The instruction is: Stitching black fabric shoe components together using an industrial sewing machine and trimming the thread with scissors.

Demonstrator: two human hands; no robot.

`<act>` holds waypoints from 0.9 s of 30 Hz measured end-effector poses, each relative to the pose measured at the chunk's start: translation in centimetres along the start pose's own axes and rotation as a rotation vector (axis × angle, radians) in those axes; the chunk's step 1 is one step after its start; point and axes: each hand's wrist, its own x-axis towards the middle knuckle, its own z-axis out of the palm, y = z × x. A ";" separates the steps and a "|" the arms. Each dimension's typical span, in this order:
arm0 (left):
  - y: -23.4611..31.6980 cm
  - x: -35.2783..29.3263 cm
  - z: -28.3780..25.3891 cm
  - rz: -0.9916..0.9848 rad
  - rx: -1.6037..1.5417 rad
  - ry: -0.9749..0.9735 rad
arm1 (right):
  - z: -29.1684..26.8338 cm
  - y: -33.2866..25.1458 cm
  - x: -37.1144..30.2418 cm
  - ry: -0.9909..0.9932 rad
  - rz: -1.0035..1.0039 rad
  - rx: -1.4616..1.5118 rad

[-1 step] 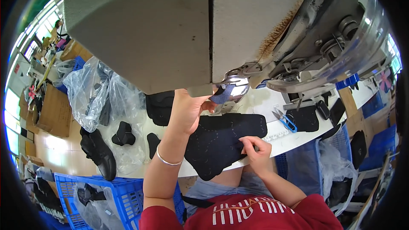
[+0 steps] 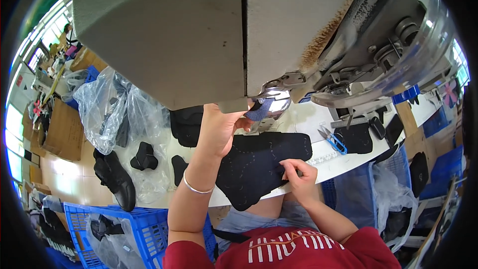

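A black fabric piece (image 2: 254, 169), dotted with lines of light stitch marks or thread bits, lies flat on the white table and hangs over its front edge. My right hand (image 2: 300, 178) pinches it near its right side, thumb against curled fingers. My left hand (image 2: 222, 128) reaches up under the grey sewing machine head (image 2: 169, 35), fingers curled. The machine covers part of those fingers, so what they grip cannot be made out. Close beside them are a blue textured piece (image 2: 260, 109) and a shiny metal part (image 2: 280, 104) of the machine.
Blue-handled thread snips (image 2: 334, 142) and a ruler (image 2: 322, 158) lie right of the fabric. More black pieces (image 2: 187, 125), a clear plastic bag (image 2: 107, 109) and a black shoe (image 2: 115, 179) are on the left. Blue crates (image 2: 149, 234) stand below the table's edge.
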 end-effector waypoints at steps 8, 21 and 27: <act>-0.6 -1.0 2.1 0.070 -0.047 0.139 | 0.0 0.9 -0.1 0.046 0.020 0.092; -3.6 -2.4 4.2 0.339 0.101 0.364 | 0.2 -0.2 0.5 0.026 0.026 0.122; -3.5 -3.3 2.0 0.105 -0.066 0.292 | 2.3 -6.7 4.8 -0.084 -0.148 0.111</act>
